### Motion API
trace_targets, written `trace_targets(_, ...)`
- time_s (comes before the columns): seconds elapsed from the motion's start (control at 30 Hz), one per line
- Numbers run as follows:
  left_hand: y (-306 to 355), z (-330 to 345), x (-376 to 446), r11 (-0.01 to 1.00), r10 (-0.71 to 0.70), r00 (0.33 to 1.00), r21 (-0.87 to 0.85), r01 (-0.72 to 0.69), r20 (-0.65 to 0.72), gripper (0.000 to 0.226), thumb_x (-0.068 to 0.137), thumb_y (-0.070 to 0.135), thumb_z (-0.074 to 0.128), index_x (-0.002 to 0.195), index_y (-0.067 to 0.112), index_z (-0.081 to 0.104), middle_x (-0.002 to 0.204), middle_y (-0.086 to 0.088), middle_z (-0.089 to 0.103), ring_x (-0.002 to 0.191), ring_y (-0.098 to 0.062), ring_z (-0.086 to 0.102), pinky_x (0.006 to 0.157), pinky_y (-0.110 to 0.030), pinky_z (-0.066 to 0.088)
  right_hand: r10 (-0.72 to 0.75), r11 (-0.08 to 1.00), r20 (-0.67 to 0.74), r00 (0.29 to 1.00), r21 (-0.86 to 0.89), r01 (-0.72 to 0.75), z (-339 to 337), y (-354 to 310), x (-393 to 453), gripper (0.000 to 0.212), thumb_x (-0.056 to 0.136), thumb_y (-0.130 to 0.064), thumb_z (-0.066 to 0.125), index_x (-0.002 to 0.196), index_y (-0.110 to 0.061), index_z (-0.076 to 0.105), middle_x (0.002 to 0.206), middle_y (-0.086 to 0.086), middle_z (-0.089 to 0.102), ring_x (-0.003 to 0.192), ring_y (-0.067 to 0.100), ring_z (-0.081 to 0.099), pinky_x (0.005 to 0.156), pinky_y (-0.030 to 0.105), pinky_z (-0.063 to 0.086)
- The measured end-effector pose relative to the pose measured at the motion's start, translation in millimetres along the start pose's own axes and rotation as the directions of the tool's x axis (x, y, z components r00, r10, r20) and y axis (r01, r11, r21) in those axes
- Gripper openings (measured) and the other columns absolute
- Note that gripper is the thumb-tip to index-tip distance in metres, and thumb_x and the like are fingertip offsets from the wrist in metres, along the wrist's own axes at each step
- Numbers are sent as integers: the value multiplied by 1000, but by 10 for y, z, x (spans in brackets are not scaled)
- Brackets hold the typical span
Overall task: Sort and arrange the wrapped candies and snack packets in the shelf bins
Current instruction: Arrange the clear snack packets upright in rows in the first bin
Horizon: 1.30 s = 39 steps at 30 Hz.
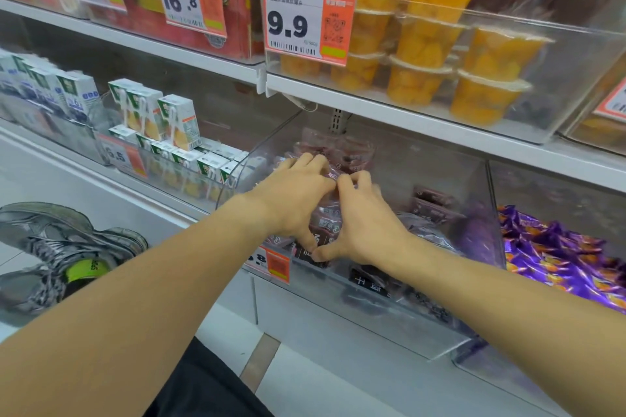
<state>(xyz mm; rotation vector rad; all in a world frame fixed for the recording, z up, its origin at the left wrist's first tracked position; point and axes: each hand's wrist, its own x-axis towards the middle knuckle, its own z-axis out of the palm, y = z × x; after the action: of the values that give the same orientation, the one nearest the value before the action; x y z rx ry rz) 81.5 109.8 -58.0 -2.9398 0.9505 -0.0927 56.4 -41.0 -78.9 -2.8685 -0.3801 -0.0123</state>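
Both hands' grips close together, the left hand (pixel 294 195) and right hand (pixel 364 218) curl their fingers round a stack of dark snack packets (pixel 325 222) inside the clear bin (pixel 474 200), beside purple wrapped candies (pixel 559 257).

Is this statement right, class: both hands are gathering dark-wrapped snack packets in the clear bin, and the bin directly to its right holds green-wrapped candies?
Not quite. The head view shows the left hand and right hand on the dark snack packets in the clear bin, but the candies in the bin to its right are wrapped in purple, not green.
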Motion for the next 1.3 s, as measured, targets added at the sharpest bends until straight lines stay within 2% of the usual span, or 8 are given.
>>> trace_targets(0.1, 10, 85, 30, 999, 41, 995, 7, -40, -87, 78, 52, 61, 84, 114, 24, 57, 136, 3, 38, 121, -17, 39, 101, -34, 33, -25, 999, -69, 997, 46, 28, 4, 49, -3, 99, 43, -47, 96, 119, -17, 41, 119, 0, 30, 110, 22, 42, 86, 31, 47)
trace_targets(0.2, -5, 156, 10, 999, 8, 997, -32, -10, -77, 70, 56, 55, 85, 95, 29, 34, 122, 7, 44, 113, -16, 44, 89, -31, 32, -13, 999, -60, 998, 49, 16, 8, 67, -6, 99, 42, -47, 97, 118, -21, 40, 121, 0, 29, 114, 23, 40, 88, 36, 50)
trace_targets(0.37, -15, 139, 1, 999, -36, 999, 10, 36, -2, 73, 57, 57, 85, 103, 26, 37, 119, 6, 44, 114, -16, 43, 95, -35, 34, 157, 987, 114, 981, 25, -161, -309, 61, 79, 135, 41, -52, 96, 149, -27, 17, 144, 10, 25, 135, 31, 26, 108, 47, 39)
trace_targets(0.5, -74, 110, -54, 968, -87, 996, -232, 92, 32, 79, 59, 58, 85, 119, 24, 47, 136, 5, 41, 128, -17, 39, 108, -37, 30, 228, 970, 208, 951, 40, -241, -462, 139, 116, 143, 44, -55, 95, 155, -28, 9, 154, 12, 22, 138, 35, 35, 106, 45, 42)
trace_targets(0.67, -170, -92, -386, 867, -150, 989, -483, 125, -15, 76, 85, 58, 64, 147, 25, 37, 149, 6, 41, 136, -12, 38, 108, -27, 32, 184, 973, 136, 974, 114, -199, -428, 154, -56, 118, 49, -54, 94, 143, -35, 25, 141, 5, 23, 118, 29, 49, 84, 36, 46)
trace_targets(0.77, -175, -51, -521, 904, -114, 992, -410, 124, 49, 80, 87, 58, 62, 152, 25, 30, 155, 7, 35, 141, -11, 33, 114, -29, 28, 36, 994, -62, 997, 106, -29, -387, 122, -162, 77, 52, -56, 91, 110, -31, 46, 116, -6, 38, 106, 15, 43, 83, 35, 47)
trace_targets(1.0, -227, 170, -460, 937, -164, 979, -330, 115, -123, 65, 87, 55, 64, 143, 27, 46, 138, 6, 46, 129, -16, 44, 108, -42, 38, -57, 981, -26, 998, 183, 61, -269, 195, -139, 26, 77, -42, 81, 78, -24, 62, 67, -8, 69, 62, 2, 63, 65, 25, 53)
trace_targets(1.3, -71, 378, -438, 917, -291, 906, -360, 172, -307, 50, 85, 40, 67, 132, 25, 57, 123, 6, 55, 121, -16, 48, 109, -42, 32, 47, 984, 444, 895, -174, 34, -627, 556, -61, 71, 60, -64, 84, 121, -34, 63, 115, -15, 60, 104, 12, 57, 90, 29, 48)
